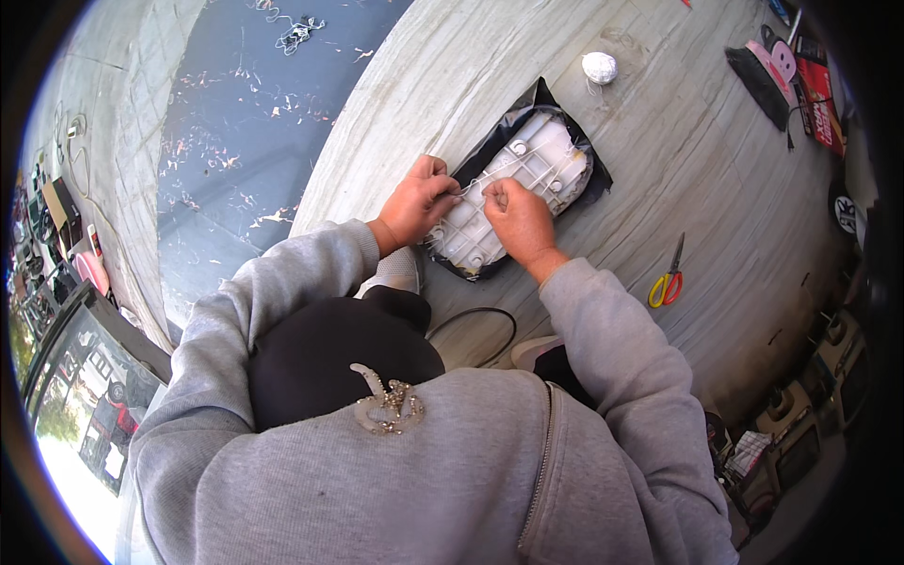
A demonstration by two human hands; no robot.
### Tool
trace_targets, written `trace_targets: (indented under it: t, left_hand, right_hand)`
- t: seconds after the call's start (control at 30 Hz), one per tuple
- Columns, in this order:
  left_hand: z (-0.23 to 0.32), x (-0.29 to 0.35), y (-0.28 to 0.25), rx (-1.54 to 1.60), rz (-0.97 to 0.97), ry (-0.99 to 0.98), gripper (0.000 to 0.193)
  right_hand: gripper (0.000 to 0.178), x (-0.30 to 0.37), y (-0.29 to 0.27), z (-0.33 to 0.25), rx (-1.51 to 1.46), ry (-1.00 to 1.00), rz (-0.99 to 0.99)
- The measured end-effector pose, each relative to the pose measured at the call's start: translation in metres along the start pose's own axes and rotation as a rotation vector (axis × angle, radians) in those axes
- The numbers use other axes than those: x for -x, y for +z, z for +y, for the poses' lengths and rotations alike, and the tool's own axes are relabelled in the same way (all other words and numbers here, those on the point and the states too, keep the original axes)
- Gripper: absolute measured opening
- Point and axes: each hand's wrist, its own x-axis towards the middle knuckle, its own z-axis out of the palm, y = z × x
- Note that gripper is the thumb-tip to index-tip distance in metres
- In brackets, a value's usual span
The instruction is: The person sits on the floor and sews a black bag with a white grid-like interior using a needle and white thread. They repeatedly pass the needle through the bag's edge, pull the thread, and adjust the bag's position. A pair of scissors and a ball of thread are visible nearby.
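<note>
A white ribbed plastic panel (537,162) lies with its ribs up, and black sheet material (509,122) wraps round its edges. Over its near left part, my left hand (420,203) is closed in a pinch on a thin white string (471,186). A short way to the right, my right hand (521,218) pinches the string too, above the middle of the panel. The fingertips hide part of the string, and I cannot tell exactly how it runs among the ribs.
A ball of white string (599,68) rests on the floor beyond the panel. Scissors with red and yellow handles (665,288) lie to the right. Farther right are a black brush (759,87) and a red box (821,108). Scraps litter a dark blue mat (250,122) at left.
</note>
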Motion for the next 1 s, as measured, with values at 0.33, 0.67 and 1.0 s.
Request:
trace_targets:
  t: [0.33,0.67,1.0]
  left_hand:
    - [-0.002,0.001,0.002,0.006,0.011,-0.002,0.016]
    - [-0.001,0.002,0.001,0.007,0.013,-0.005,0.015]
    - [-0.002,0.002,0.002,0.010,0.019,0.006,0.015]
  right_hand:
    - [0.012,0.001,0.003,-0.016,-0.184,0.095,0.213]
    - [0.023,-0.012,-0.020,-0.007,0.098,-0.159,0.234]
    - [0.016,-0.007,-0.018,-0.009,0.309,-0.175,0.192]
